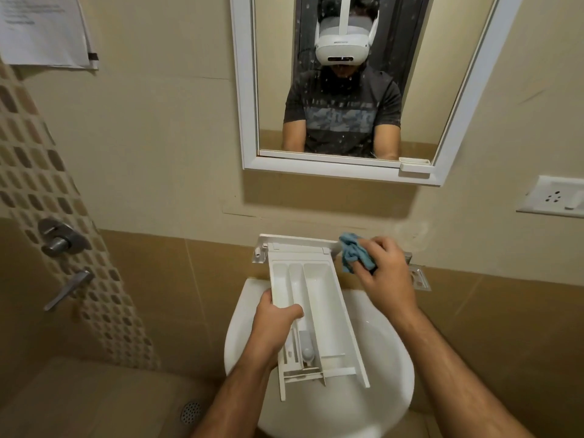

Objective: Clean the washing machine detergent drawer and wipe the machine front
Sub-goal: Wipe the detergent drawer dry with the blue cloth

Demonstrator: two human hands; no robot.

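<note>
A white detergent drawer [319, 298] with three long compartments is held over a white washbasin [379, 358], its front panel pointing away from me. My left hand [275, 327] grips the drawer's left side, thumb inside the left compartment. My right hand [384, 273] is closed on a crumpled blue cloth [352, 252], which touches the right end of the drawer's front panel. The washing machine is not in view.
A white-framed mirror [246, 90] hangs above the basin and reflects a person with a headset. A wall socket [553, 197] is at the right. Metal tap handles [60, 238] sit on the tiled wall at left. A floor drain [191, 412] lies below.
</note>
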